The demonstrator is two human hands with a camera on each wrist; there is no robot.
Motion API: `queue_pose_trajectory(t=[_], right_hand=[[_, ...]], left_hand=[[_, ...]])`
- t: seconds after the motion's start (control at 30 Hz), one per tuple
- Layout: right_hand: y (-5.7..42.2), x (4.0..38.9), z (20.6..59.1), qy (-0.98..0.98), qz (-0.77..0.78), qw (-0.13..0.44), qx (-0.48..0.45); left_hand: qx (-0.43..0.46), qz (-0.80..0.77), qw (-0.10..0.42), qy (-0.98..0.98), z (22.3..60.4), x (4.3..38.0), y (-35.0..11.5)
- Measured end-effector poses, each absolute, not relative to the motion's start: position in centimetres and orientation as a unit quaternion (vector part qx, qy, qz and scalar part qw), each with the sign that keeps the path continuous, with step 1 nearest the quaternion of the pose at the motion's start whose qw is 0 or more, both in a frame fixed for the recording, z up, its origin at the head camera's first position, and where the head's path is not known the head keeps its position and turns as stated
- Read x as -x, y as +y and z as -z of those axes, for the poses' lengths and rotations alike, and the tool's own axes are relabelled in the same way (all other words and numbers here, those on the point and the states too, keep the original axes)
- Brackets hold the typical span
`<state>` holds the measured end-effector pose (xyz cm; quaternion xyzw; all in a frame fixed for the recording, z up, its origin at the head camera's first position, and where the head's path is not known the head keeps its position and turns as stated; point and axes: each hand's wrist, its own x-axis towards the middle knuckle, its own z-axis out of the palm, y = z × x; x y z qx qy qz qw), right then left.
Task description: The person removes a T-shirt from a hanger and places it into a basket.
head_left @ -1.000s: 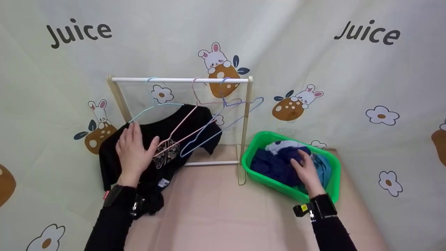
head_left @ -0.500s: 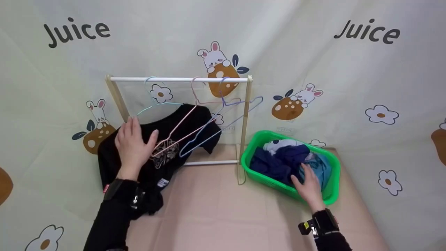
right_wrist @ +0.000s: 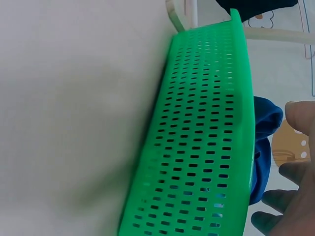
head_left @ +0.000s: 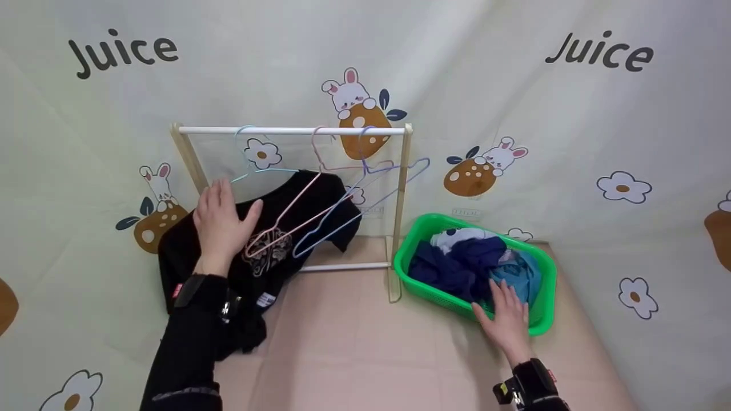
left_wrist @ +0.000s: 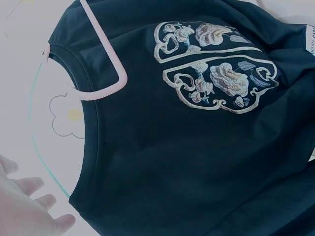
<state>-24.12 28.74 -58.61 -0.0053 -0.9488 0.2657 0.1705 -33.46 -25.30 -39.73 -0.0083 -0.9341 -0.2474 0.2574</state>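
Observation:
A black T-shirt with an embroidered flower motif hangs from a light teal hanger on the small rail. My left hand, fingers extended and thumb apart, is in front of the shirt's shoulder near the neckline; the left wrist view shows it beside the hanger's arm, holding nothing. Over the near side of the green basket, my right hand has its fingers spread and grips nothing. Below and beyond its fingertips lie navy cloth, teal cloth and white cloth.
A pink hanger and a purple-blue hanger hang on the white rail, jutting forward before the shirt. The rack's wooden post stands left of the basket. Patterned fabric covers the wall behind the peach tabletop.
My right hand has drawn back from the middle of the basket toward its near edge. My left hand has shifted slightly up and to the right along the shirt's shoulder.

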Motion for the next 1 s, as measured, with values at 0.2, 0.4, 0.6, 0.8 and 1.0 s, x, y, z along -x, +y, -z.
queue_pose_trajectory(t=[0.2, 0.4, 0.6, 0.8, 1.0], right_hand=[[28.3, 23.5, 59.3, -0.953, -0.244, 0.180, -0.015], [27.9, 22.8, 59.6, -0.957, -0.222, 0.182, -0.030], [27.5, 22.5, 59.9, -0.962, -0.205, 0.178, -0.042], [27.2, 22.6, 60.2, -0.962, -0.201, 0.180, -0.052], [27.0, 22.6, 60.1, -0.956, -0.208, 0.199, -0.064]], left_hand=[[0.014, 0.244, 0.237, -0.940, 39.5, 34.2, -25.6], [0.018, 0.235, 0.213, -0.948, 39.3, 34.6, -26.0], [0.022, 0.226, 0.202, -0.953, 38.8, 34.9, -25.5], [0.030, 0.227, 0.204, -0.952, 37.9, 35.2, -24.6], [0.036, 0.252, 0.204, -0.945, 36.9, 35.6, -23.9]])
